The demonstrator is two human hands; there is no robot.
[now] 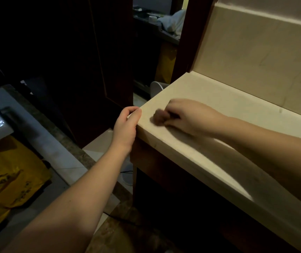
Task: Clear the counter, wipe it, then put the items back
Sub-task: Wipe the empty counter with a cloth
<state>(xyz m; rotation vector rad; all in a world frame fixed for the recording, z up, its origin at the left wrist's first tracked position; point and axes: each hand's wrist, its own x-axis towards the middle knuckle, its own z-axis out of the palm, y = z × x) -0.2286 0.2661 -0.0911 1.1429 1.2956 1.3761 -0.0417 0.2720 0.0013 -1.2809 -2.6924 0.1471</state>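
While left hand (127,123) grips the counter (219,106) corner, right fingers (171,115) pinch a (blurred) brown cloth (159,117).

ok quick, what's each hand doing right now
Left hand: fingers curled round the corner edge of the counter, gripping it.
Right hand: grips a small brown wad, blurred, pressed on the counter.

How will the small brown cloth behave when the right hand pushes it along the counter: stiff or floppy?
Probably floppy: the brown cloth is bunched into a small wad under the right hand. It looks light, so it should slide easily on the smooth counter. Blur hides its texture.
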